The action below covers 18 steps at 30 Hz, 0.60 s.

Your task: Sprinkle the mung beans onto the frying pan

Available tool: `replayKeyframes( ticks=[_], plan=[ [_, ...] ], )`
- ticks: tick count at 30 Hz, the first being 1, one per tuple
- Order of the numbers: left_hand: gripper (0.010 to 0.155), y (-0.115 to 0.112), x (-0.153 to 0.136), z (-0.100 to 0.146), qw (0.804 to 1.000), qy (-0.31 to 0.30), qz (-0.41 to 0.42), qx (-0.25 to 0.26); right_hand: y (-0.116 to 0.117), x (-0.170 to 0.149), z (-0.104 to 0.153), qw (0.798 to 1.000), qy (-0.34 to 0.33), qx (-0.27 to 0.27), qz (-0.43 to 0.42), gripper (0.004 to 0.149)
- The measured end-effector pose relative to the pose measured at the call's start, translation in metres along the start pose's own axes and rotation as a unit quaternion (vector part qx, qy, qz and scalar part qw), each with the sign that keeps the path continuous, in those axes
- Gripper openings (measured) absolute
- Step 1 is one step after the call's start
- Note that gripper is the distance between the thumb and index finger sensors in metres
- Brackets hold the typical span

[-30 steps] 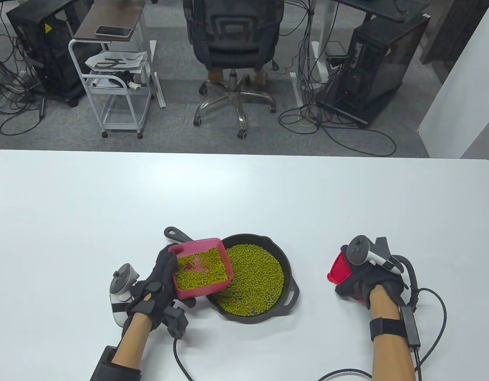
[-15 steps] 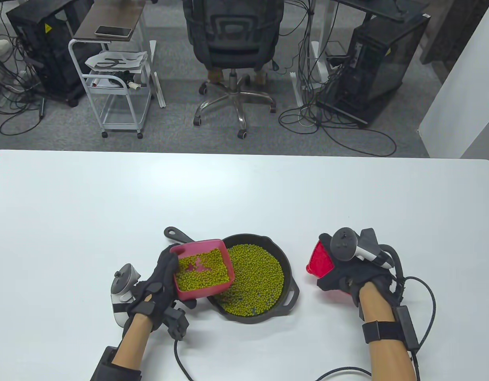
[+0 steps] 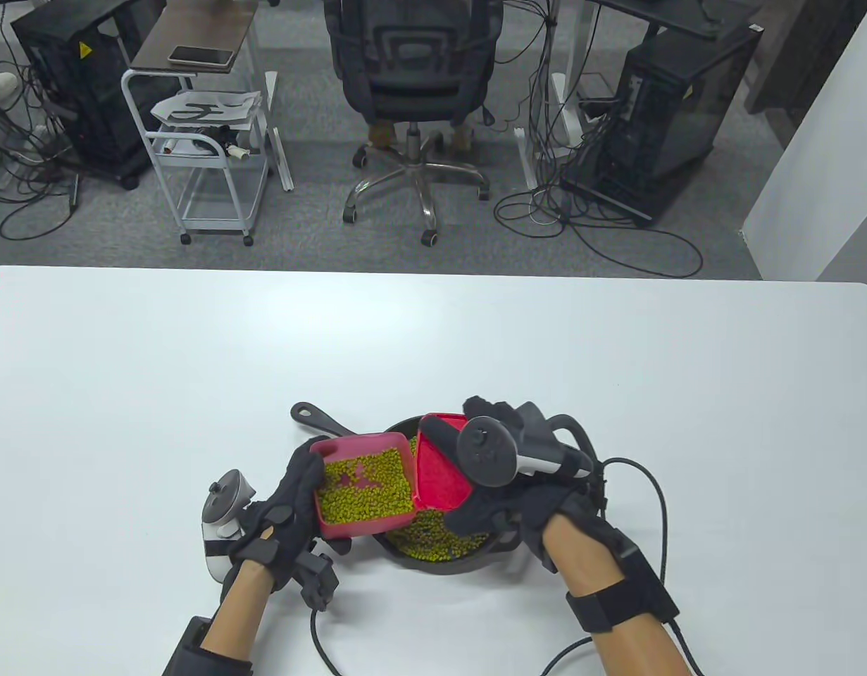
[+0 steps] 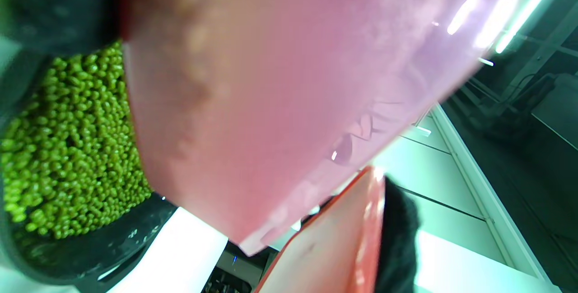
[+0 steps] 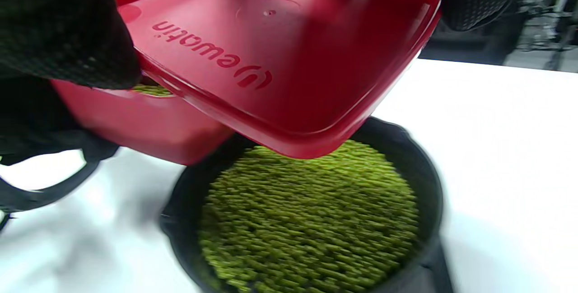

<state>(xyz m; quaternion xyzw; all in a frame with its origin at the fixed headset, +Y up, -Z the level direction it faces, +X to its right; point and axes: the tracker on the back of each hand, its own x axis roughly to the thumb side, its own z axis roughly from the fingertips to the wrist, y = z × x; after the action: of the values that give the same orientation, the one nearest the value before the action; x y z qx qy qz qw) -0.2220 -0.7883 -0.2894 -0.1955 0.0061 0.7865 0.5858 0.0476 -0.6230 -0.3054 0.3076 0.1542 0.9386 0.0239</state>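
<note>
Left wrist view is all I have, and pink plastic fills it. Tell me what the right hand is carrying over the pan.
Observer: The right hand holds a red lid, tilted, above the frying pan.
Operator: Report whether the box has any beans left.
Observer: Yes. In the table view the pink box in the left hand holds a layer of mung beans, with bare bottom showing mid-box.
Operator: Give me the lid's position against the box.
Observer: The lid sits by the box's right rim, its hollow side facing the box.
</note>
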Motion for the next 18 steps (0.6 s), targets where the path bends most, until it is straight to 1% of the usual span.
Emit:
replayKeyframes(
  ticks=[2, 5, 6, 8, 13, 16, 18],
  plan=[
    [0.074, -0.002, -0.001, 0.000, 1.000, 0.002, 0.003, -0.006, 0.002, 0.014, -0.009, 1.000, -0.015, 0.008, 0.004, 0.110],
    [0.074, -0.006, -0.003, -0.001, 0.999, 0.000, 0.013, -0.032, 0.007, 0.032, -0.022, 0.999, -0.032, 0.025, 0.009, 0.110],
    [0.074, -0.007, -0.003, -0.001, 0.999, 0.001, 0.018, -0.039, 0.009, 0.036, -0.026, 0.999, -0.035, 0.023, 0.014, 0.110],
    [0.074, -0.007, -0.002, -0.001, 0.999, 0.002, 0.003, -0.036, 0.011, 0.042, -0.032, 0.999, -0.038, 0.032, 0.014, 0.110],
    [0.074, -0.009, -0.004, -0.004, 0.998, 0.002, -0.002, -0.060, 0.015, 0.054, -0.040, 0.997, -0.055, 0.045, 0.005, 0.109],
    [0.076, -0.009, -0.006, -0.005, 0.998, -0.002, 0.006, -0.061, 0.015, 0.053, -0.041, 0.998, -0.055, 0.039, 0.005, 0.109],
    [0.079, -0.010, -0.007, -0.006, 0.997, -0.002, 0.006, -0.073, 0.016, 0.053, -0.041, 0.997, -0.064, 0.035, -0.006, 0.110]
  ],
)
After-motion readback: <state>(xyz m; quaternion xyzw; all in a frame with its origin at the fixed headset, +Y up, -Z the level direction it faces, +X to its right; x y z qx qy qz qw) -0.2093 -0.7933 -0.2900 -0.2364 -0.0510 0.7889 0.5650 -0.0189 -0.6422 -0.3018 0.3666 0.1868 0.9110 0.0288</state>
